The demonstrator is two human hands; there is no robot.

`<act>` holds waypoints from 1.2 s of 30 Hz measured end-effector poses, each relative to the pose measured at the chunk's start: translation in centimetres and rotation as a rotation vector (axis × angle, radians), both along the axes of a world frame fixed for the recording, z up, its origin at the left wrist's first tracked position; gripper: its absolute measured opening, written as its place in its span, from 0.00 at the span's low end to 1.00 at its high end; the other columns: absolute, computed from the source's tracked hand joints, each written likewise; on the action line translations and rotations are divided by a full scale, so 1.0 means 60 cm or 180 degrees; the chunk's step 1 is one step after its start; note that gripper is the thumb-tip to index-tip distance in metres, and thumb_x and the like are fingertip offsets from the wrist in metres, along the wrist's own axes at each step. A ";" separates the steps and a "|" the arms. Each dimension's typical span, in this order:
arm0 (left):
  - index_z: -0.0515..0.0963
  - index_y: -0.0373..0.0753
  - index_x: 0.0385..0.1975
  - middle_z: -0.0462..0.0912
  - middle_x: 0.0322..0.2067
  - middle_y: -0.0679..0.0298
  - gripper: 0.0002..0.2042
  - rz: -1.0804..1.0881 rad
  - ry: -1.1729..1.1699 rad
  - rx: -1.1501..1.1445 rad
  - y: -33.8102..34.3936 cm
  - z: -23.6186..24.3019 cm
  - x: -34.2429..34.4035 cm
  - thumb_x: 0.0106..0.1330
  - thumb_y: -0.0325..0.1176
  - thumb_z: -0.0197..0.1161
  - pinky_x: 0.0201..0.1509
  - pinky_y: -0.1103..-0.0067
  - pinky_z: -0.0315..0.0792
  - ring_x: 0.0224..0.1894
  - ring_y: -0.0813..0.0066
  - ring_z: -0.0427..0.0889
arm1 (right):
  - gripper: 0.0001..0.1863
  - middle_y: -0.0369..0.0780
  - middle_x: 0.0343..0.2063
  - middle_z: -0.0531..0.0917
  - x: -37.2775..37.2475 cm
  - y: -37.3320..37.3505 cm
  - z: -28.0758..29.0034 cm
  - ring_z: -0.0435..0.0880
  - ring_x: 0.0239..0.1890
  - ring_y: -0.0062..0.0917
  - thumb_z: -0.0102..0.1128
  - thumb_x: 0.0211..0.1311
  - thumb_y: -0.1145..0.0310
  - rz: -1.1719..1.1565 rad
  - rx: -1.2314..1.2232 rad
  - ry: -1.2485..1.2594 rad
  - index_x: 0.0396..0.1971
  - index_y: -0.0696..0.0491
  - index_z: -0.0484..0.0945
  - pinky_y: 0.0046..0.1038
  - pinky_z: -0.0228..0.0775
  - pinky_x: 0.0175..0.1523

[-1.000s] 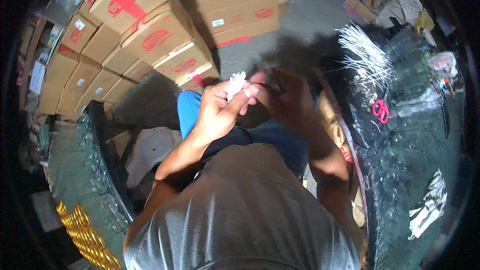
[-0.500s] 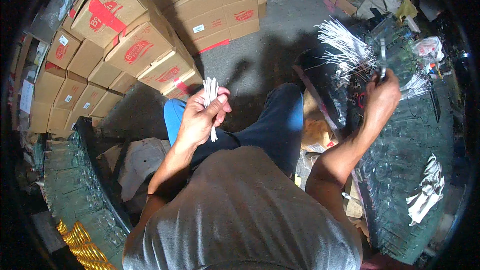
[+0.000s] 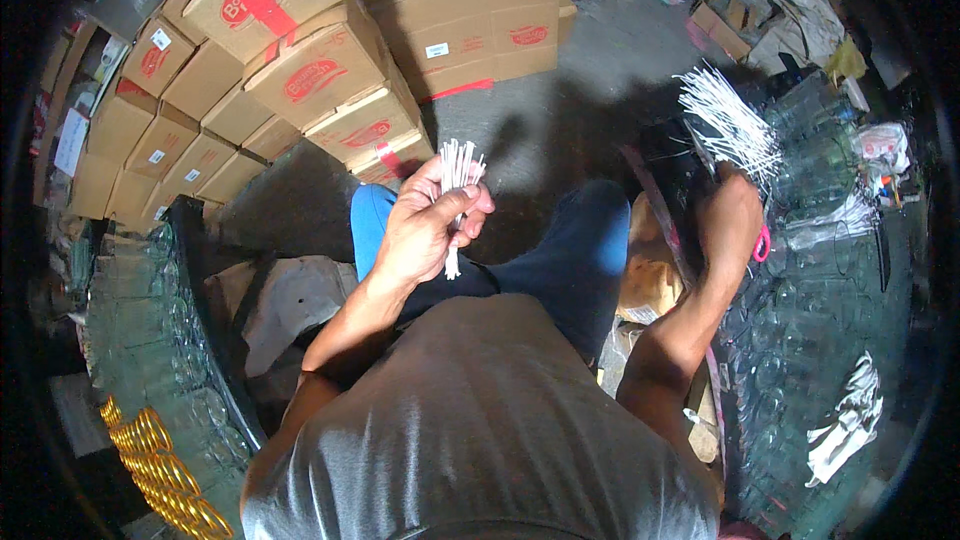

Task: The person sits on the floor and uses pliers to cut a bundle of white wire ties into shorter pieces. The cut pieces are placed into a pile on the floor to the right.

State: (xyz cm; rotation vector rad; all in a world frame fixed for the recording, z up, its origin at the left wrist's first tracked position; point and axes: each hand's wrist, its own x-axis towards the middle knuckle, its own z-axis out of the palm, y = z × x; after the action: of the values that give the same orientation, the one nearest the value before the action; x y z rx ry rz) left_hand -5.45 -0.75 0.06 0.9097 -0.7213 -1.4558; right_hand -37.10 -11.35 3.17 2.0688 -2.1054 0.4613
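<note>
Presently, a small bundle of white sticks was held upright in the left hand, fingers clamped on it, while the right hand, fingers curled, their hold not discernible, was reached to the larger fanned heap of white sticks, largely ungathered.

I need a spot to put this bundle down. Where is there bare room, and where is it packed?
Bare concrete floor lies open between the cardboard boxes and the knees. Crowded: the glass jars by the right hand, with the loose white sticks, and the jars at left. The left hand holds the stick bundle.
</note>
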 end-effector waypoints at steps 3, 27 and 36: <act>0.71 0.36 0.43 0.79 0.28 0.59 0.06 0.0054 -0.0059 -0.0097 0.001 -0.003 0.002 0.69 0.23 0.54 0.18 0.85 0.61 0.19 0.81 0.71 | 0.13 0.51 0.37 0.83 -0.007 0.003 -0.002 0.83 0.39 0.48 0.56 0.52 0.74 0.0094 -0.0026 0.0039 0.38 0.54 0.83 0.45 0.74 0.42; 0.78 0.34 0.39 0.78 0.24 0.66 0.07 0.0222 -0.0504 -0.0304 0.010 0.001 -0.006 0.69 0.31 0.60 0.20 0.86 0.65 0.19 0.83 0.72 | 0.04 0.47 0.27 0.83 0.035 0.020 0.019 0.82 0.30 0.42 0.61 0.59 0.75 0.0561 -0.0954 -0.1546 0.33 0.58 0.78 0.35 0.74 0.38; 0.77 0.33 0.37 0.78 0.22 0.64 0.05 0.0223 -0.0262 -0.0243 0.015 0.023 -0.018 0.67 0.28 0.62 0.19 0.85 0.63 0.19 0.81 0.72 | 0.05 0.38 0.29 0.83 0.225 0.068 -0.029 0.81 0.31 0.21 0.61 0.61 0.75 0.2483 0.1540 -0.5342 0.36 0.59 0.79 0.25 0.73 0.39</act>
State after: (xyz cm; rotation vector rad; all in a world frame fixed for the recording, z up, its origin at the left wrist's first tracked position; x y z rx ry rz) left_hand -6.51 0.13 1.46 0.9312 -0.7929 -1.3269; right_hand -23.61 -7.28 1.41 3.2423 -1.5797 2.7995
